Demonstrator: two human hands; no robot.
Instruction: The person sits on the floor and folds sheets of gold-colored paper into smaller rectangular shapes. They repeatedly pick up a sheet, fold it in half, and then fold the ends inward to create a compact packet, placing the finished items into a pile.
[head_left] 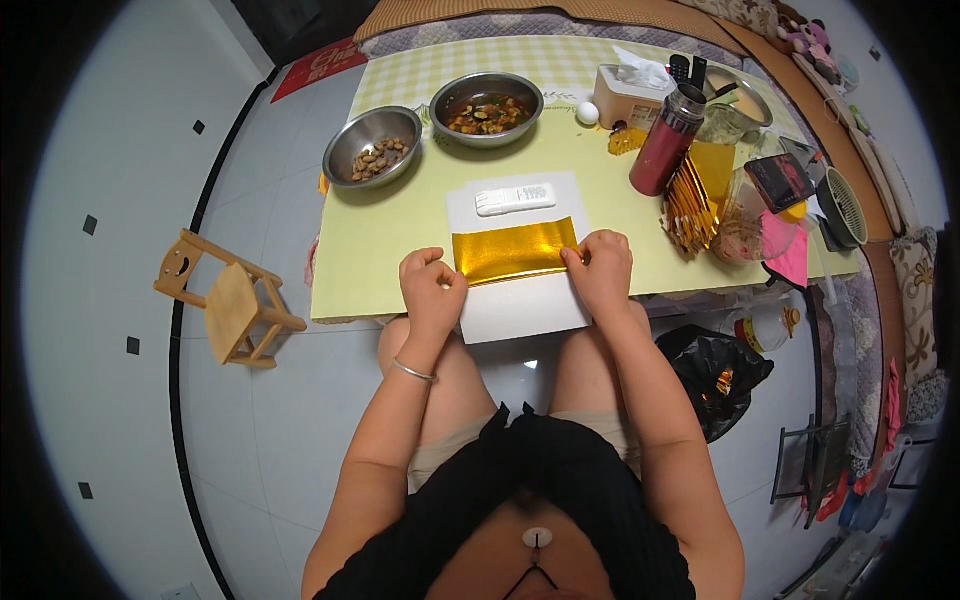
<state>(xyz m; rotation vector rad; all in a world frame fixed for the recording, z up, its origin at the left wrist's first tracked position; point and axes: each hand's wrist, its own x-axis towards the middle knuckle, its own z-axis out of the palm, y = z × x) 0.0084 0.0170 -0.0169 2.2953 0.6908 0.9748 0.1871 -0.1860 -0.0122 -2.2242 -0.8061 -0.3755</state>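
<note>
Now | left hand [432, 292], right hand [602, 270]: curled, pinching glossy gold-foil rectangle [515, 250] | white board [525, 315] beneath

Left of the gold sheet [513, 250] there is passing room over the table [375, 235] — two steel bowls [487, 141] block farther back, a red flask [662, 152] and gold stack [688, 210] the right.

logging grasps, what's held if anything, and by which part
Gold foil sheet: right grip on its right edge; left grip at its left edge, pinch unclear.
</note>
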